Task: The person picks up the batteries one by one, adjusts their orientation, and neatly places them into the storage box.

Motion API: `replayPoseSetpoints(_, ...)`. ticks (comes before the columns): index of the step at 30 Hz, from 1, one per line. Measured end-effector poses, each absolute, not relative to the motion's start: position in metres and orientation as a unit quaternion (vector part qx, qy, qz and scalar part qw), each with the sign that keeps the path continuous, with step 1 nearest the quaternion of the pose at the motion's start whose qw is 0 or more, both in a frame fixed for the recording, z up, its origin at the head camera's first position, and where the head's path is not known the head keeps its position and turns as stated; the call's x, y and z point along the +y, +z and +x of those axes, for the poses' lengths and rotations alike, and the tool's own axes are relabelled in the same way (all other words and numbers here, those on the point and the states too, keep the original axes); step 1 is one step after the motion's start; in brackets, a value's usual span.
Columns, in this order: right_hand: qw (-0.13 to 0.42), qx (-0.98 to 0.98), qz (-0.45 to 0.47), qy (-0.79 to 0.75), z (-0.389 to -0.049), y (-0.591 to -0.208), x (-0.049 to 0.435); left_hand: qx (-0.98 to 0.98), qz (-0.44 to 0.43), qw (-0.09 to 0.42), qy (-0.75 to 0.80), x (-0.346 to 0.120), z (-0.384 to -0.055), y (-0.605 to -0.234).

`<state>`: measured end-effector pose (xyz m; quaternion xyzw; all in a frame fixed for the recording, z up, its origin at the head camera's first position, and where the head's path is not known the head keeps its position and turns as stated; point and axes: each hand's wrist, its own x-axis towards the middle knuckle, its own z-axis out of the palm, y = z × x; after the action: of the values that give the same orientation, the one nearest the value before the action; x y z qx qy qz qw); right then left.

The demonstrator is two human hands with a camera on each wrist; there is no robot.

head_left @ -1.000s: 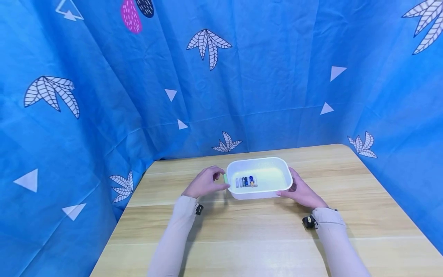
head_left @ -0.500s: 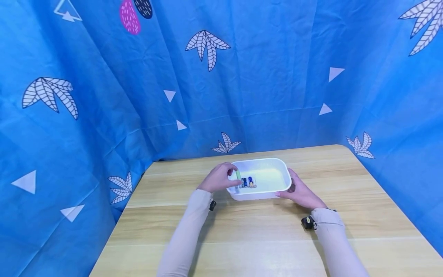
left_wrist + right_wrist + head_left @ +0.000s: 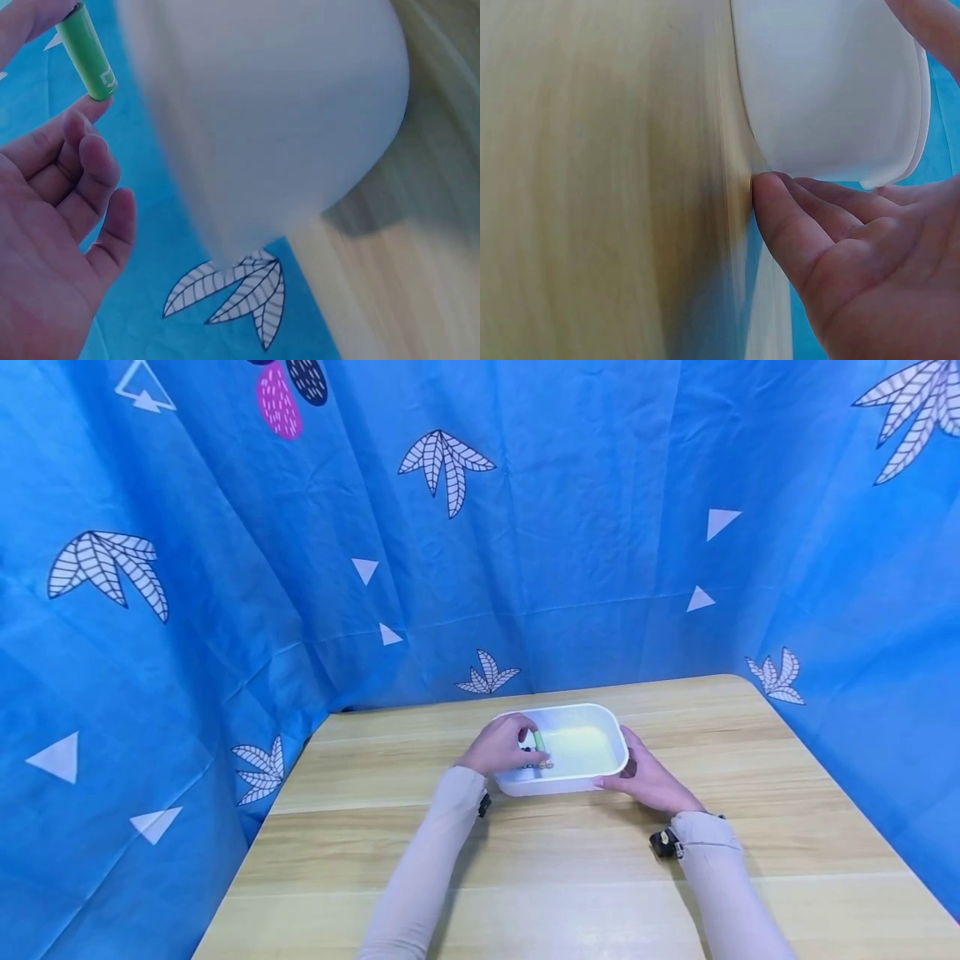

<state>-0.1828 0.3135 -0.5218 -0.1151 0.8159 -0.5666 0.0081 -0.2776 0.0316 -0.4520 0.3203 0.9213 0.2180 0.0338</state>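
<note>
A green cylindrical battery [image 3: 88, 56] is pinched between the thumb and a finger of my left hand [image 3: 501, 747], end to end, its other fingers loosely bent. In the head view that hand is over the left part of a white plastic tub [image 3: 592, 747]. Several small batteries [image 3: 529, 766] lie in a row in the tub, partly hidden behind the hand. My right hand [image 3: 651, 774] holds the tub at its right end, thumb on the near side. In the right wrist view its fingers [image 3: 780, 206] lie by the tub's wall close to the tabletop.
The tub stands toward the back of a light wooden table [image 3: 570, 877]. A blue patterned curtain [image 3: 585, 543] hangs behind the table and along its sides. A small black device [image 3: 664, 843] is strapped at the right wrist.
My left hand has carried the green battery rightward, from beside the tub's left edge to over the batteries inside. The right hand keeps its hold on the tub.
</note>
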Motion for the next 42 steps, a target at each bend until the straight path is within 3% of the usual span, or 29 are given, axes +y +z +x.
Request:
replayPoseSetpoints(15,0.013,0.814,-0.106,-0.571,-0.181,-0.524,0.315,0.929,0.306,0.071,0.197,0.055,-0.285,-0.473)
replayPoseSetpoints(42,0.012,0.816,-0.101,-0.570,-0.181,-0.524,0.313,0.932,0.318,0.066,0.161,0.070,-0.296,-0.496)
